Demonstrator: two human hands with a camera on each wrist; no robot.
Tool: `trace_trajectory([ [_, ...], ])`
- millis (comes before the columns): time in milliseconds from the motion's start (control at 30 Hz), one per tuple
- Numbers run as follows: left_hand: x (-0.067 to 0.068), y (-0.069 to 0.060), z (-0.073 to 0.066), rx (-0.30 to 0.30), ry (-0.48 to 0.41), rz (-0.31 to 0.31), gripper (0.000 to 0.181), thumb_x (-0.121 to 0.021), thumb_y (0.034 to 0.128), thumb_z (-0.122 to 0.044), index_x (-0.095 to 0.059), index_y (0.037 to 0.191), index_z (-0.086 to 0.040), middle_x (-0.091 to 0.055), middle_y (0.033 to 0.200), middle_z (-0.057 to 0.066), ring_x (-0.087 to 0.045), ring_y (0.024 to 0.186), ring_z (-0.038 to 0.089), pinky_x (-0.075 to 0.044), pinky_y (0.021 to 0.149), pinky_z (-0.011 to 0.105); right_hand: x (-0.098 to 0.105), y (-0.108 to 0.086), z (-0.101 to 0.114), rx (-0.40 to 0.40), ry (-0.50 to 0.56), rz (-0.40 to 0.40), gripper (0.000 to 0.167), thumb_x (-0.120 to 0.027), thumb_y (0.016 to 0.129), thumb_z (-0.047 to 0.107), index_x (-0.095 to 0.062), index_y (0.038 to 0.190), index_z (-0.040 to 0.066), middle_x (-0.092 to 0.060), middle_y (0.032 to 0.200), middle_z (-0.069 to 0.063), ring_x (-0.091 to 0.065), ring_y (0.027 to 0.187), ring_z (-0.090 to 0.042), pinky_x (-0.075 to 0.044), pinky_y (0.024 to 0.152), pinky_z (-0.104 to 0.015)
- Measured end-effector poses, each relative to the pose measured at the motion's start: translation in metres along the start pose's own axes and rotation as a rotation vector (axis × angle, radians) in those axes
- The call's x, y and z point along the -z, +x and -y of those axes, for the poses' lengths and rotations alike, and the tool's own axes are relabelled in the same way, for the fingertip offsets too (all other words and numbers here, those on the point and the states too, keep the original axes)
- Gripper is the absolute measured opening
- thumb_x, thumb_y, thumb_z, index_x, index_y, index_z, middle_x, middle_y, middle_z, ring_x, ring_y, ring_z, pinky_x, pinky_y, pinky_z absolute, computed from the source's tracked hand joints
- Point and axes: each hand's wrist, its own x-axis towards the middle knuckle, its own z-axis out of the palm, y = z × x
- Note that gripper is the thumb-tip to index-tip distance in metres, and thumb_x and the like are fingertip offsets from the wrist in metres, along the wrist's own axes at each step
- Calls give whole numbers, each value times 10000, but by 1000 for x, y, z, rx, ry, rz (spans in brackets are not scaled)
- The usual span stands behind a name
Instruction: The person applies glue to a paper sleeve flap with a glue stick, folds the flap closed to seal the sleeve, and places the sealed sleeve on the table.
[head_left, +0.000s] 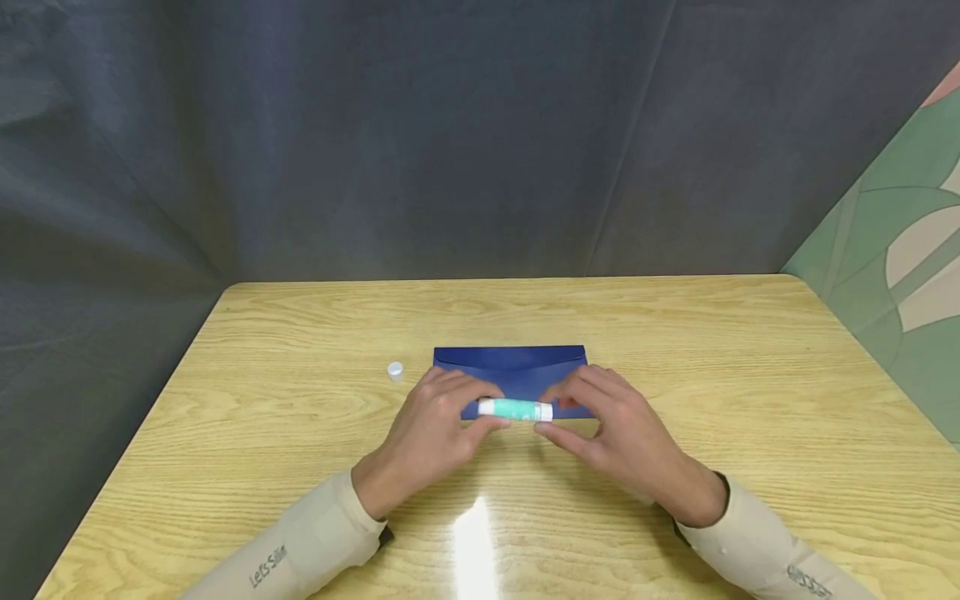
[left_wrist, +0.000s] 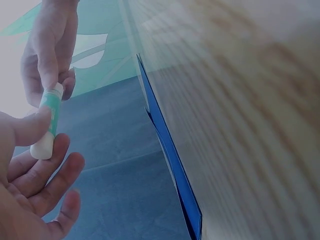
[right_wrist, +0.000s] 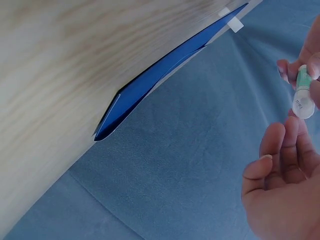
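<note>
A teal-and-white glue stick (head_left: 516, 409) is held level between both hands, above the near edge of a dark blue envelope (head_left: 510, 375). My left hand (head_left: 438, 425) pinches its left end between thumb and fingers. At the opposite end, the thumb and fingers of my right hand (head_left: 626, 429) grip the white base. Printed characters show on the end of the glue stick (right_wrist: 303, 105) in the right wrist view. The envelope (left_wrist: 167, 142) lies on the table, its flap lifted slightly in the left wrist view.
A small white cap (head_left: 395, 371) sits on the wooden table (head_left: 300, 358), left of the envelope. Dark cloth (head_left: 450, 150) hangs behind the table and on the left. A green leaf-patterned panel (head_left: 892, 242) borders the right side.
</note>
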Motion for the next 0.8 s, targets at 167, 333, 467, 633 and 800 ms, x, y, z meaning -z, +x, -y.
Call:
trace_trajectory([
  [167,1,0,-1,8,-1,-17,231,-859,747,-270,-753,897,-128,-771,885,-28,-716,862,127,-535,840,334,1,-1,0,-22,8,22,230,-818,827,256,-676,1007,243,-632,968,118,-597,856,-44,-526,760,-212],
  [333,1,1,-1,22,1,-23,231,-850,754,-289,-750,898,-140,-769,888,-35,-716,870,119,-534,835,335,1,-2,1,-45,23,48,227,-798,850,254,-666,1034,249,-617,1001,132,-612,875,-66,-557,761,-262],
  [467,1,1,0,21,-5,-33,219,-848,758,-279,-747,894,-140,-769,886,-36,-715,868,115,-534,840,341,2,-2,2,-60,43,64,229,-791,858,245,-662,1047,257,-603,1007,148,-601,862,-68,-559,744,-296],
  [633,0,1,0,15,-6,-53,230,-857,742,-272,-744,888,-135,-769,880,-31,-715,858,115,-535,849,352,1,-2,2,-77,74,76,215,-777,872,233,-656,1046,272,-587,1002,171,-586,854,-63,-544,742,-283],
  [800,0,1,0,13,4,-60,246,-870,726,-266,-747,893,-133,-772,889,-25,-717,865,121,-535,849,352,2,-2,2,-75,85,81,208,-771,878,220,-652,1043,265,-596,985,154,-578,848,-63,-536,736,-278],
])
